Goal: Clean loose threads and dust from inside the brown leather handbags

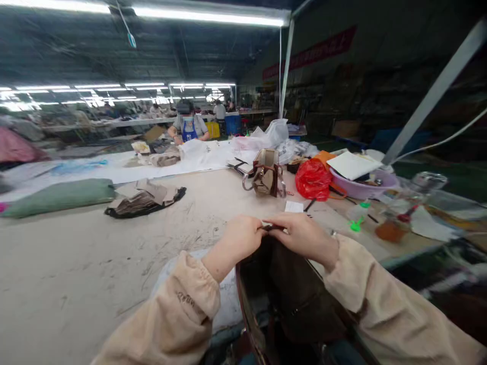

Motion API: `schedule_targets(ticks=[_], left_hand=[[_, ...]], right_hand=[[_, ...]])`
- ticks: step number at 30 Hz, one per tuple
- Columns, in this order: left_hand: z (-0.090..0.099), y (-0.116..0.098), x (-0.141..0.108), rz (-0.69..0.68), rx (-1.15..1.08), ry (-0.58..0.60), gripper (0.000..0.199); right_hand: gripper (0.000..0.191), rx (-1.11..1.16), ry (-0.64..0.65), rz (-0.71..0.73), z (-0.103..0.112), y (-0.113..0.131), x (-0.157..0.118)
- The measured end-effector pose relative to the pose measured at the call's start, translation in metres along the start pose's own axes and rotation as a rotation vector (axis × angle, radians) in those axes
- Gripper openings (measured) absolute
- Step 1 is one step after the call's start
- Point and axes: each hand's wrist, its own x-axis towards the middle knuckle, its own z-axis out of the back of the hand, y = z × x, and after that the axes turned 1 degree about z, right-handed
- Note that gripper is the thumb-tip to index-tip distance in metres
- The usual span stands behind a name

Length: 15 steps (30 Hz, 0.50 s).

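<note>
A dark brown handbag (304, 299) stands upright before me at the table's near edge, its mouth facing up. My left hand (245, 235) is closed on the bag's far top edge. Right beside it, my right hand (300, 235) pinches the same edge between thumb and fingers. The two hands almost touch, and a short dark piece of the edge shows between the fingertips. Shadow hides much of the bag's inside. Farther back on the table sits a smaller brown and beige handbag (266, 175) with handles.
To the left lie a green bundle (64, 196) and a stack of brown pieces (144, 196). On the right are a red plastic bag (314, 178), a purple basin (388, 183) and green-capped bottles (355, 224). A co-worker (188, 126) in a blue apron sits across the table.
</note>
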Motion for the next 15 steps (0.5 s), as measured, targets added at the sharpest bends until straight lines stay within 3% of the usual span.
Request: schedule_targets(ticks=[5,9,15], left_hand=[[0.005,0.011,-0.013,-0.043,-0.209,0.096,0.023],[0.008,0.02,-0.028,0.081,-0.356,0.019,0.049],[0.014,0.02,-0.043,0.174,-0.374,-0.089,0.034]], right_hand=[[0.026,-0.007,-0.001,-0.062,-0.007,0.003,0.005],[0.025,-0.038,0.004,-0.089,-0.01,0.008,0.007],[0.024,-0.054,-0.006,-0.136,-0.011,0.009,0.008]])
